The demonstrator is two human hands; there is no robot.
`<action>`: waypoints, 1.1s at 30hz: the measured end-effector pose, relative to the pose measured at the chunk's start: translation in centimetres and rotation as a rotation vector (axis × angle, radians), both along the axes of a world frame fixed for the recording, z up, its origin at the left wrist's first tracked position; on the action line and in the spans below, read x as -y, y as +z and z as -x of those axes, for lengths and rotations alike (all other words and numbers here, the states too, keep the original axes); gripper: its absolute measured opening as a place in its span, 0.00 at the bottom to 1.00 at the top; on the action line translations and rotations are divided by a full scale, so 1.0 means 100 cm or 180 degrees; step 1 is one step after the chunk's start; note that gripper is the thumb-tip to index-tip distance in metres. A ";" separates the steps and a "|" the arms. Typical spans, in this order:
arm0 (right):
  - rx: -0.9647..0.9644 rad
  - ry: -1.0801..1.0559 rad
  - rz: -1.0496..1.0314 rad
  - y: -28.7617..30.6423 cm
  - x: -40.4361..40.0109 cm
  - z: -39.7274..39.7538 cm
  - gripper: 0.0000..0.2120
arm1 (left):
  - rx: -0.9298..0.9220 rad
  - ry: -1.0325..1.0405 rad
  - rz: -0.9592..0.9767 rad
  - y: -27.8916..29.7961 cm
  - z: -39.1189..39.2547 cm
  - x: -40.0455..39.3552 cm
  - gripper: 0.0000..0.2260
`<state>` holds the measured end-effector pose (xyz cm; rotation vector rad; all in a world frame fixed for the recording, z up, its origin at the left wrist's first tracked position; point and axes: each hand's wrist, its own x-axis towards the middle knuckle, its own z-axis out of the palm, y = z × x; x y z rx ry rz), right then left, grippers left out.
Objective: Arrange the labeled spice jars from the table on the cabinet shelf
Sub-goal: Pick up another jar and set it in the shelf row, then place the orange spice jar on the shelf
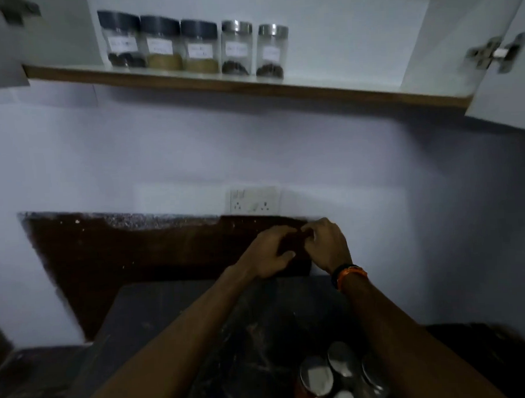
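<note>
- spice jars (194, 45): five are stood upright in a row on the cabinet shelf (310, 90), white labels faced outward, writing too blurred to be read.
- more jars (338, 373) are seen lid-up on the table (170, 317).
- left hand (271, 252) and right hand (326, 244) are held together over a dark object; finger grip cannot be told.

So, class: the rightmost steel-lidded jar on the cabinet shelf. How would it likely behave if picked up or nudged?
The rightmost jar looks clear and rigid, possibly glass, so probably breakable if dropped. Only a shallow dark layer sits at its bottom, so it is likely light. Being tall, narrow and near the shelf front edge, it might tip off if nudged forward.
</note>
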<state>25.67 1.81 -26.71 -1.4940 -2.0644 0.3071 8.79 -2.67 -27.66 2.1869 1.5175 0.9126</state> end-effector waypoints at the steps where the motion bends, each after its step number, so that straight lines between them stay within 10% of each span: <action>1: 0.0038 -0.0009 0.0207 -0.012 0.006 -0.003 0.13 | -0.0066 0.0015 0.0287 -0.016 -0.001 0.004 0.25; 18: 0.1116 0.0139 0.1747 -0.151 0.086 -0.043 0.06 | -0.0538 -0.0220 0.1910 -0.175 -0.035 0.057 0.22; 33: 0.1925 0.0154 0.1363 -0.203 0.135 -0.049 0.30 | -0.0475 -0.0413 0.2021 -0.193 -0.052 0.075 0.16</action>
